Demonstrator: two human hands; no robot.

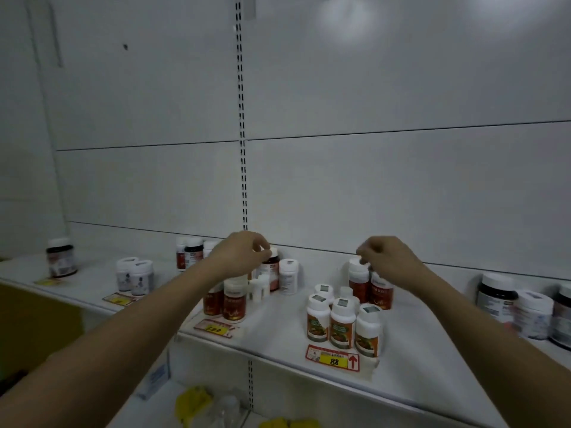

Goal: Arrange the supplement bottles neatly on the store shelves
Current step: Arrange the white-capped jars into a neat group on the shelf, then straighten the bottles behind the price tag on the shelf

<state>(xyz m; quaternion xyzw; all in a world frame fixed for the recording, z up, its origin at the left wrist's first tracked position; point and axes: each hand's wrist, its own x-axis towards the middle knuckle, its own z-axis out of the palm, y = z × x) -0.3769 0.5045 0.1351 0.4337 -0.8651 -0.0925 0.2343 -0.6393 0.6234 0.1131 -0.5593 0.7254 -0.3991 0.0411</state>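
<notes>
My left hand reaches to the back of the white shelf, its fingertips pinching the cap of a dark red-labelled bottle. My right hand is at the same depth further right, fingers curled onto the white cap of a red bottle that stands beside a second red bottle. In front of these, several white bottles with orange-green labels stand in a cluster. Two red bottles stand under my left forearm, with small white bottles behind them.
More bottles stand along the shelf: a dark jar far left, two white bottles, a back group, a white bottle, large jars far right. Price tags lie at the front edge. Yellow packs sit on the lower shelf.
</notes>
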